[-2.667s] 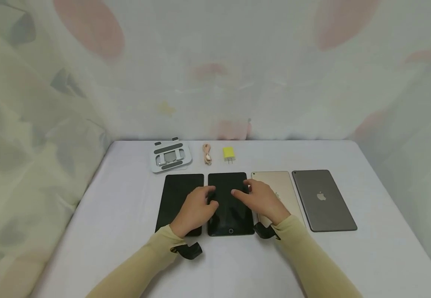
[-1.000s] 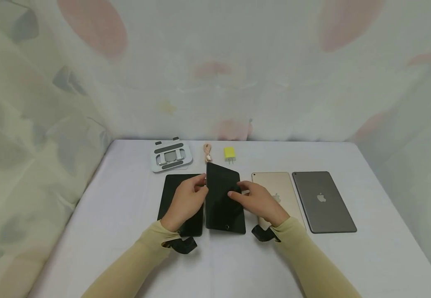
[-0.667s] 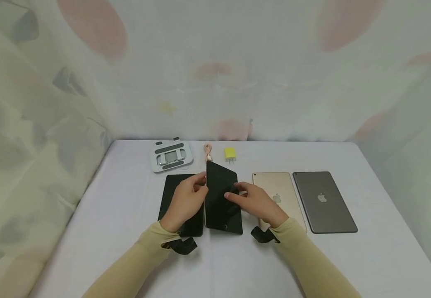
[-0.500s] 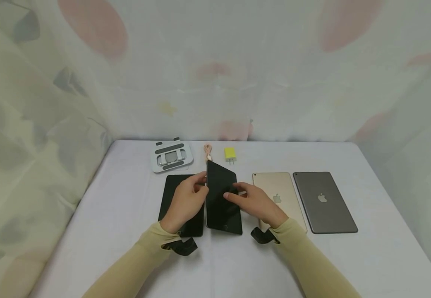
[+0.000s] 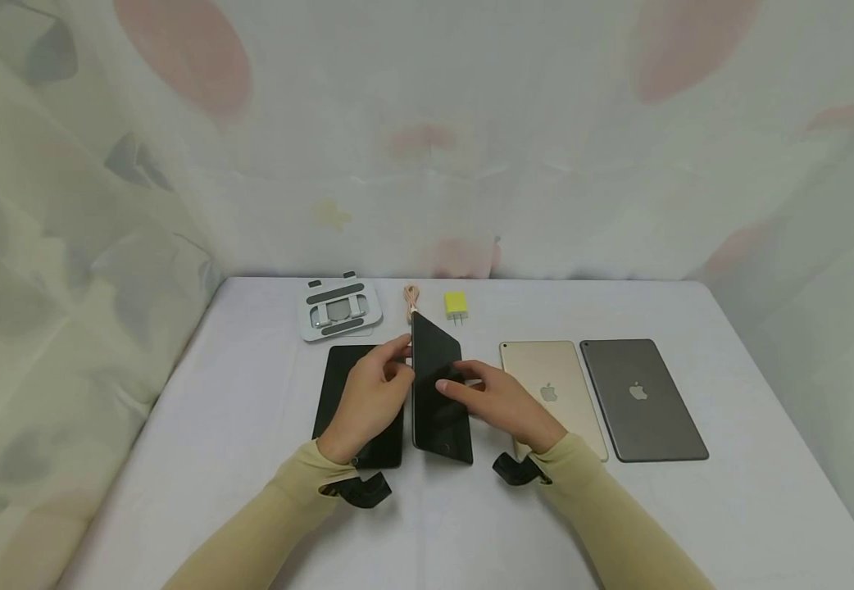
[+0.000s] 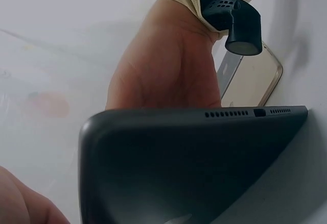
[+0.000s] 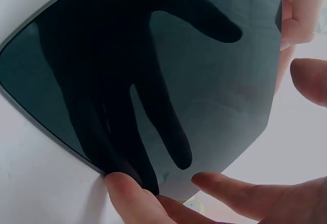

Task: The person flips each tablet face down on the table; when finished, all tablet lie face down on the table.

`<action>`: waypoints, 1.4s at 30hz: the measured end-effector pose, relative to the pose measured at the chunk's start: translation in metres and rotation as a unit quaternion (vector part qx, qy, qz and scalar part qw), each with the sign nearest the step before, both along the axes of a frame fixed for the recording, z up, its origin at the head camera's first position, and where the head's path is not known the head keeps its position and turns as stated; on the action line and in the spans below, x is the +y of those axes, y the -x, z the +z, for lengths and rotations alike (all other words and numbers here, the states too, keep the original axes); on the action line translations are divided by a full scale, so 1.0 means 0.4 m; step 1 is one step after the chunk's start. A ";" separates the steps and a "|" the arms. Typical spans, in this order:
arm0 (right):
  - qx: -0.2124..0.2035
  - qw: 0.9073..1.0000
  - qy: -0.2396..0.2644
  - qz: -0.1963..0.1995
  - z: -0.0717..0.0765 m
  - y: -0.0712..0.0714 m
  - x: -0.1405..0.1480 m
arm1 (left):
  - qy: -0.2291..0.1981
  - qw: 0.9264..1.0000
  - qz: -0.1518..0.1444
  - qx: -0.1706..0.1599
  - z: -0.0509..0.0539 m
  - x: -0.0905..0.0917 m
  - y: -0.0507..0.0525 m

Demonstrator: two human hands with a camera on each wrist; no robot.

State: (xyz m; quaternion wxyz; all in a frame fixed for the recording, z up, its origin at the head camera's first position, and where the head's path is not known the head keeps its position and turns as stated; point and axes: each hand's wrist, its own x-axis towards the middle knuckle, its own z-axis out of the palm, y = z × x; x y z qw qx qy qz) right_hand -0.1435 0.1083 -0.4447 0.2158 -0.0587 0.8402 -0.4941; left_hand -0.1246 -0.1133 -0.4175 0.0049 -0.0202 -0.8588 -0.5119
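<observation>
A black tablet (image 5: 436, 422) is tipped up steeply on its right long edge, its left edge raised off the table, screen toward the right. My left hand (image 5: 370, 395) pinches that raised left edge; in the left wrist view, the tablet's dark back (image 6: 163, 157) hides most of the work. Fingers of my right hand (image 5: 511, 404) touch the lower right edge. Its thumb (image 7: 310, 83) stands apart from the screen in the right wrist view. Beneath my left hand, a second black tablet (image 5: 342, 373) lies flat, screen up.
Right of the hands, a gold tablet (image 5: 545, 362) and a dark grey tablet (image 5: 644, 414) lie back up. Along the back sit a folded tablet stand (image 5: 334, 293), a coiled pink cable (image 5: 411, 301) and a yellow charger plug (image 5: 455, 304). White cloth (image 5: 427, 533) covers the table.
The middle black tablet lay flat at first. My left hand has taken its left edge and raised it, tilting it ever more steeply; my right hand has shifted slightly left with its lower edge.
</observation>
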 end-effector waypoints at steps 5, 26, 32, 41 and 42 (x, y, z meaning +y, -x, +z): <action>-0.012 0.999 0.033 0.001 -0.001 -0.001 -0.005 | -0.006 1.000 -0.004 0.008 0.001 0.002 -0.001; -0.045 0.993 0.111 0.016 -0.012 -0.008 -0.022 | -0.037 0.999 -0.021 0.014 0.010 0.011 -0.014; -0.043 0.992 0.118 0.017 -0.018 -0.009 -0.026 | -0.042 0.999 -0.026 0.013 0.007 0.012 -0.016; -0.043 0.990 0.130 0.021 -0.018 -0.013 -0.032 | -0.046 0.998 -0.028 0.012 0.009 0.014 -0.017; -0.043 0.990 0.133 0.022 -0.017 -0.013 -0.032 | -0.045 0.999 -0.029 0.012 0.009 0.014 -0.017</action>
